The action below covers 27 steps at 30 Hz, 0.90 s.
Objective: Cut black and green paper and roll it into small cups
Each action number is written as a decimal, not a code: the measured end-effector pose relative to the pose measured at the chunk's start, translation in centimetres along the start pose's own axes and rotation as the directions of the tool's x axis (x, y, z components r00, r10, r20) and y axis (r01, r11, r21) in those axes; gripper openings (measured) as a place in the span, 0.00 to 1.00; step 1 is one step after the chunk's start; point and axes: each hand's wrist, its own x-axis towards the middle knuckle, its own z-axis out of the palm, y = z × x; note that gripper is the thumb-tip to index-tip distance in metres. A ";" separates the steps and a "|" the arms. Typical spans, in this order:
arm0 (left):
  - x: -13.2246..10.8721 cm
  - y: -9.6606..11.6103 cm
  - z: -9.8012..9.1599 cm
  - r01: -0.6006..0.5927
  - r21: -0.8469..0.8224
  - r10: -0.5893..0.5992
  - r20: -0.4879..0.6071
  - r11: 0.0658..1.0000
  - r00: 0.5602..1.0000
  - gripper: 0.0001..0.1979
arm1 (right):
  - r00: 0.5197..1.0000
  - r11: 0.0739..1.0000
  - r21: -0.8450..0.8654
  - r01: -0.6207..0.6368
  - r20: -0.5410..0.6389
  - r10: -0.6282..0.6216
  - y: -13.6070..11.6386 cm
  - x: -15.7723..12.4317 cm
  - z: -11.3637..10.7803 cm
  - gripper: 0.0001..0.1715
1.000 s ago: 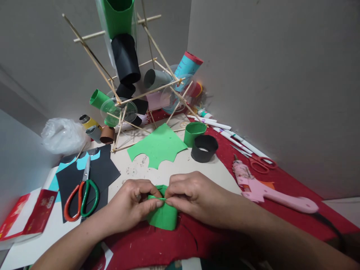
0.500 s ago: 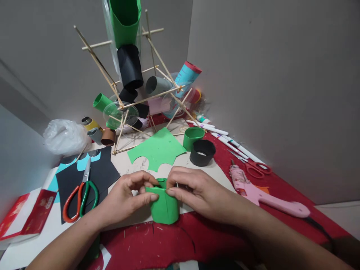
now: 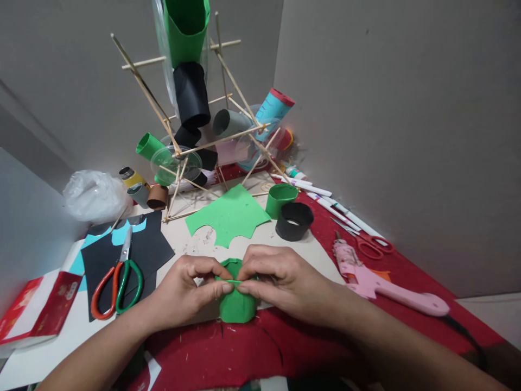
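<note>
A red-covered desk (image 3: 220,353) lies beneath the green tube (image 3: 237,307); left hand (image 3: 193,285) and right hand (image 3: 291,279) pinch its near rim, probably the best hold on light, bendy walls.

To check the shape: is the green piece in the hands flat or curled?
Curled: the green piece curves around a visible top opening.

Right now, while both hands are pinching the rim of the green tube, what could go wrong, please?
The left hand and right hand pinch the near rim of the green tube, so squeezing too hard might crease its wall.
The pink glue gun lies near the right forearm; if it is hot, which I cannot see, a brush might burn.
The left forearm could knock the scissors beside it.
</note>
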 end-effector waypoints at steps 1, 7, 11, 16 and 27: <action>0.0 0.1 0.0 -0.011 -0.004 0.011 0.017 1.000 1.000 0.09 | 1.000 1.000 -0.020 0.009 0.013 -0.009 -0.1 0.0 0.0 0.08; 0.0 0.7 -0.3 -0.061 -0.020 0.063 0.125 0.998 0.990 0.12 | 0.996 1.000 -0.017 0.023 0.087 -0.021 -0.6 0.0 -0.1 0.11; 0.2 0.6 -0.6 -0.088 -0.065 0.093 0.076 0.994 0.993 0.09 | 0.998 0.998 0.036 -0.055 0.027 0.054 -0.6 0.0 -0.1 0.11; 0.2 0.4 -0.4 -0.087 -0.133 0.092 0.032 0.987 0.995 0.08 | 0.998 0.993 0.098 -0.060 -0.031 0.063 -0.7 0.2 0.0 0.10; -0.1 0.8 -0.2 -0.138 -0.059 0.138 -0.003 0.989 0.990 0.06 | 0.992 0.995 0.100 -0.016 -0.120 0.028 -0.8 0.0 0.6 0.12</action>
